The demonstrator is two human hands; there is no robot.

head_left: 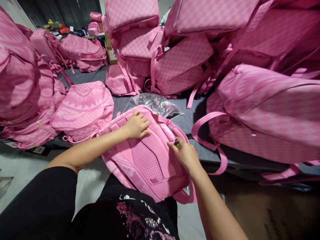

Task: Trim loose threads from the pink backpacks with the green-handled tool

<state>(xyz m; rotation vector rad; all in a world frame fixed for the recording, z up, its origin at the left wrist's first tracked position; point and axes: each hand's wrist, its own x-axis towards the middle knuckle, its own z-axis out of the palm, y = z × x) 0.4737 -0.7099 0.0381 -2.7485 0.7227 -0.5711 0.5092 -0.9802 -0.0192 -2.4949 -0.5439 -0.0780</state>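
Note:
A pink backpack (165, 156) leans between my body and the table edge, its padded back panel and straps facing up. My left hand (137, 125) presses on the upper part of that panel with its fingers curled against the fabric. At the right side of the panel, beside a strap, my right hand (185, 153) is closed round a small black-and-green tool (177, 144). Only the tool's end shows, so its kind cannot be made out. A crumpled clear plastic bag (160, 106) lies just behind the backpack.
Another pink backpack (83, 105) lies flat at left, near a tall pile of backpacks (17, 80). Stacked checkered backpacks (140, 43) stand at the back of the grey table (195, 123). A large backpack (265, 113) with a looping strap sits at right, above a cardboard box (245, 206).

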